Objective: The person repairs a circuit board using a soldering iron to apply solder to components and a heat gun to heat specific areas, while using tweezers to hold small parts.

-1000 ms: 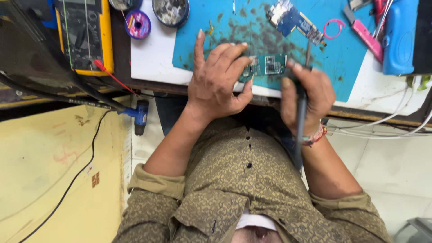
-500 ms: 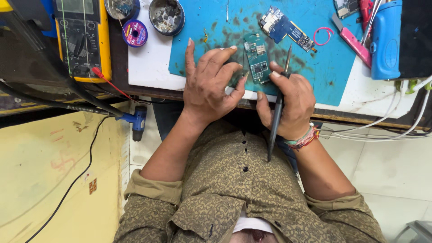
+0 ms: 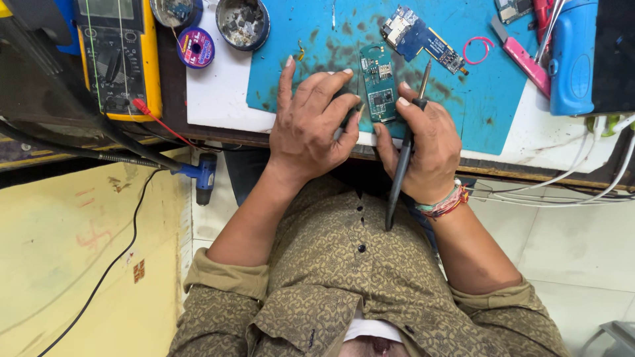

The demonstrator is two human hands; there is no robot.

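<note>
Head view: looking down on a person at a work counter (image 3: 218,99), both forearms reaching forward.
Left hand (image 3: 311,125): palm down on the blue mat (image 3: 317,53), fingers spread and curled, fingertips touching the left edge of the green circuit board (image 3: 379,82); grip pins the board down rather than closing around it.
Right hand (image 3: 426,145): grip clenched around a dark pen-like tool (image 3: 403,162), tip pointing up past the board's right side, thumb touching the board's lower right corner.
Green circuit board: flat on the mat near the counter's front edge, long side running away from the person, between the two hands.
Second board (image 3: 417,36): blue, tilted, further back on the mat, apart from the hands.
Left of mat: round metal tin (image 3: 243,23), small purple spool (image 3: 196,47), yellow multimeter (image 3: 119,56) with red probe lead (image 3: 159,119).
Right of mat: pink loop (image 3: 477,49), pink-handled tool (image 3: 522,63), blue plastic case (image 3: 574,59).
Wrist: coloured thread bands (image 3: 446,201) on the right wrist.
</note>
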